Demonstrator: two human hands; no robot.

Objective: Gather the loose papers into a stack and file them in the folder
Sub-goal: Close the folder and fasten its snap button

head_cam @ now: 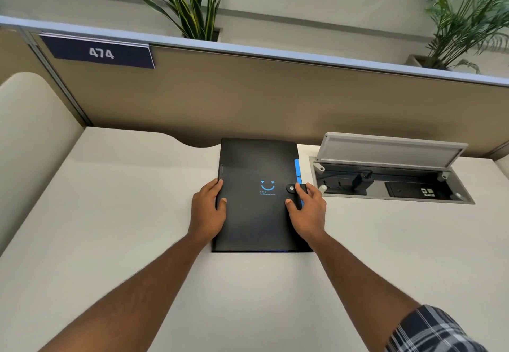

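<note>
A black folder (pixel 256 164) with a blue smiley print lies closed and flat on the white desk (pixel 110 214), near the partition. Blue tab edges stick out along its right side. My left hand (pixel 208 210) rests on the folder's left edge, thumb on the cover and fingers curled over the spine. My right hand (pixel 307 208) lies on the right edge, fingers touching the black strap with the round snap button (pixel 291 188). No loose papers are visible on the desk.
An open cable box (pixel 391 181) with a raised grey lid is sunk into the desk right of the folder, holding plugs and a black adapter. A beige partition (pixel 248 98) with a "474" sign stands behind. Potted plants sit beyond it.
</note>
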